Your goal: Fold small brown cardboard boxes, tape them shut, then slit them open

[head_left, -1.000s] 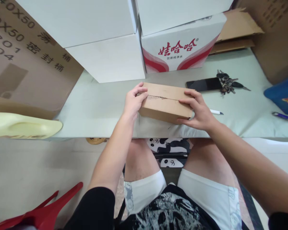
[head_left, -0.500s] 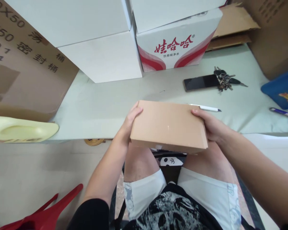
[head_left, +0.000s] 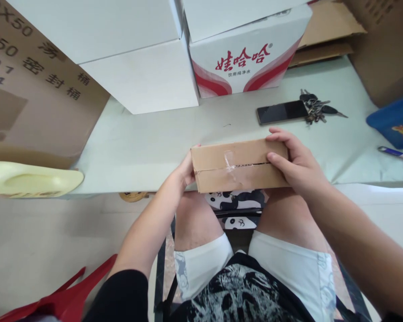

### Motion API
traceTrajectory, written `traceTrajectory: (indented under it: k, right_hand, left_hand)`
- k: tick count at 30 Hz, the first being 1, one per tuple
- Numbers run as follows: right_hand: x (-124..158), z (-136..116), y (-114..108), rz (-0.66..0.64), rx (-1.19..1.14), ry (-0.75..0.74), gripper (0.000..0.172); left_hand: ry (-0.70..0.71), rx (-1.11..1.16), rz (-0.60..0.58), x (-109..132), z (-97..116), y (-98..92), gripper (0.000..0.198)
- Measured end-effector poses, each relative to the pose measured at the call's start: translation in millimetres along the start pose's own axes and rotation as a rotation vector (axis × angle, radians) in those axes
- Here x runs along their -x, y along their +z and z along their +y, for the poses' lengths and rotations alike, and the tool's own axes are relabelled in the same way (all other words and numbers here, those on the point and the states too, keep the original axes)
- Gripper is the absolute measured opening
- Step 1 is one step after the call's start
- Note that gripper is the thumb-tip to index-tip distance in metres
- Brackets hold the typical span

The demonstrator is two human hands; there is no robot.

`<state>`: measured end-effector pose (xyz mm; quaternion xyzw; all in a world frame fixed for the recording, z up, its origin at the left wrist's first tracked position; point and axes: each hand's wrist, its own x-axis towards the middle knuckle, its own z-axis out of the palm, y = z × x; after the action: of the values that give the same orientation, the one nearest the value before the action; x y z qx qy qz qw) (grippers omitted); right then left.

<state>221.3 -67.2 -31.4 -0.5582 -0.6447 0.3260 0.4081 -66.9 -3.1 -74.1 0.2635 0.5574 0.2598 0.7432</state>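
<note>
Over the table's (head_left: 144, 156) near edge, a small brown carton (head_left: 215, 180) is held at both ends.
Left hand (head_left: 187, 170) at the carton's left end, fingers mostly hidden; right hand (head_left: 298, 158) clasping its right end, thumb on the seamed face, fingers over the far edge. Clear tape (head_left: 229, 162) crosses the carton's seam (head_left: 260, 164), which shows a narrow dark gap right of the tape. Judging by this face, the carton is closed but not fully sealed; whether the tape sticks firmly cannot be told. Beyond the carton, rightward, lie a phone (head_left: 282, 112) and keys (head_left: 315, 107); farther behind it stands a white box with red lettering (head_left: 272, 74).
</note>
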Motion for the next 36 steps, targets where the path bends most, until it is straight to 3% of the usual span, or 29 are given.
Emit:
traceTrajectory:
  k: [2, 4, 6, 8, 10, 12, 15, 18, 21, 24, 29, 31, 33, 36]
  right_hand:
    - [-7.3, 1.9, 3.3, 0.024, -0.017, 0.026, 0.032]
    - [-15.4, 3.5, 6.2, 0.033, -0.016, 0.027, 0.031]
    - [-24.4, 4.0, 8.9, 0.046, -0.012, 0.049, 0.03]
    - [-33.5, 3.7, 11.7, 0.064, -0.019, 0.1, 0.031]
    - [-41.2, 3.7, 14.9, 0.08, -0.032, 0.137, 0.032]
    - [-46.5, 6.2, 17.9, 0.09, -0.049, 0.142, 0.032]
    - [-50.2, 22.1, 18.3, 0.131, -0.094, 0.129, 0.034]
    - [-48.9, 54.7, 6.7, 0.296, -0.042, 0.101, 0.034]
    - [-40.7, 88.3, -14.3, 0.35, 0.28, 0.097, 0.032]
    - [-28.8, 103.9, -29.8, 0.194, 0.474, 0.147, 0.029]
    - [-19.5, 97.7, -36.4, -0.085, 0.831, 0.286, 0.03]
    - [-19.5, 93.1, -40.4, -0.05, 0.729, 0.355, 0.02]
    - [-19.8, 87.0, -46.8, 0.088, 0.484, 0.413, 0.006]
    - [-21.2, 66.4, -55.2, 0.357, 0.11, 0.389, 0.014]
  left_hand:
    - [-0.02, -0.072, 0.034, -2.4, -0.1, -4.5, 0.06]
    - [0.077, -0.21, 0.157, -1.7, 7.3, -10.4, 0.058]
    - [0.315, -0.35, 0.356, 6.3, 20.3, -13.1, 0.052]
    - [0.656, -0.471, 0.51, 22.1, 34.4, -7.9, 0.044]
    - [0.994, -0.656, 0.474, 40.2, 44.6, 6.4, 0.032]
    - [1.174, -0.878, 0.312, 51.9, 48.6, 26.0, 0.026]
    - [1.161, -1.142, 0.148, 49.8, 45.7, 49.6, 0.018]
    - [1.076, -1.284, 0.156, 38.0, 41.8, 55.2, 0.019]
    - [1.062, -1.33, 0.175, 34.2, 41.9, 52.6, 0.024]
    - [1.023, -1.385, 0.198, 38.7, 43.7, 55.4, 0.024]
    - [0.946, -1.474, 0.284, 44.3, 44.7, 67.0, 0.024]
    - [0.946, -1.485, 0.295, 43.7, 44.5, 68.3, 0.023]
    - [0.949, -1.491, 0.297, 42.3, 44.2, 67.9, 0.024]
    - [0.935, -1.49, 0.316, 40.3, 43.9, 66.7, 0.036]
